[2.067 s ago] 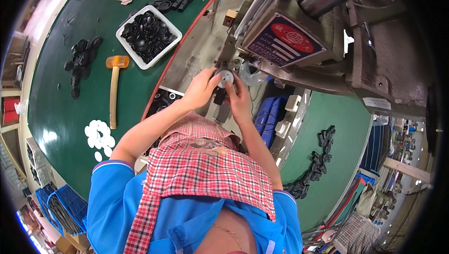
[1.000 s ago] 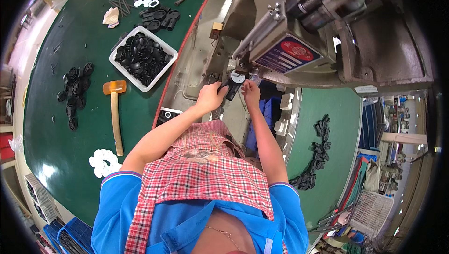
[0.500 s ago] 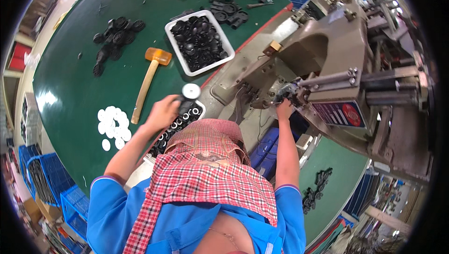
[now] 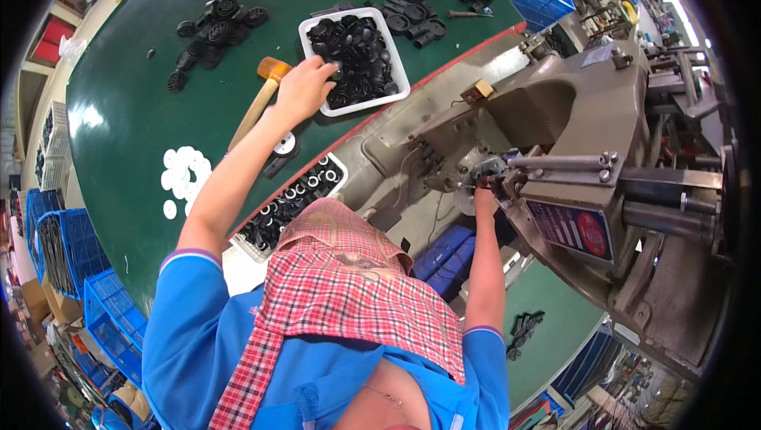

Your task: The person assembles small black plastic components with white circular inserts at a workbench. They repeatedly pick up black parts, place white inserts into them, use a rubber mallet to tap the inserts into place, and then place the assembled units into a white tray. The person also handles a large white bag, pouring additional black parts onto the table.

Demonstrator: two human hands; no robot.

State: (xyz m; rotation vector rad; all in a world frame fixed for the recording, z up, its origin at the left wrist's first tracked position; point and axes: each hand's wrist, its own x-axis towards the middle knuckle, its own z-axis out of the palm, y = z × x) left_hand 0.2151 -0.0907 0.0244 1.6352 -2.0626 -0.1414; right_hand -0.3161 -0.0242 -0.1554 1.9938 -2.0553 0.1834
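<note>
My left hand (image 4: 305, 91) reaches over the near-left rim of a white tray (image 4: 403, 89) heaped with black plastic parts (image 4: 357, 42). Its fingers are bent together around a small dark round cap (image 4: 337, 73). Below that forearm, a black caster-like piece with a white disc (image 4: 284, 146) lies on the green table. At the working head of a large brown machine (image 4: 547, 172), my right hand (image 4: 485, 198) has its fingers closed at a small dark part (image 4: 483, 182). Machine parts and a clear guard partly cover those fingertips.
A wooden-handled mallet (image 4: 273, 69) lies beside the tray, partly behind my left arm. White discs (image 4: 186, 172) are spread at the left. A second tray (image 4: 342, 180) holds black pieces with white rings. Black wheel parts (image 4: 218, 30) lie farther back.
My left hand has let go of the black piece with the white disc, now on the table, and moved up to the tray of black parts. My right hand stays at the machine.
</note>
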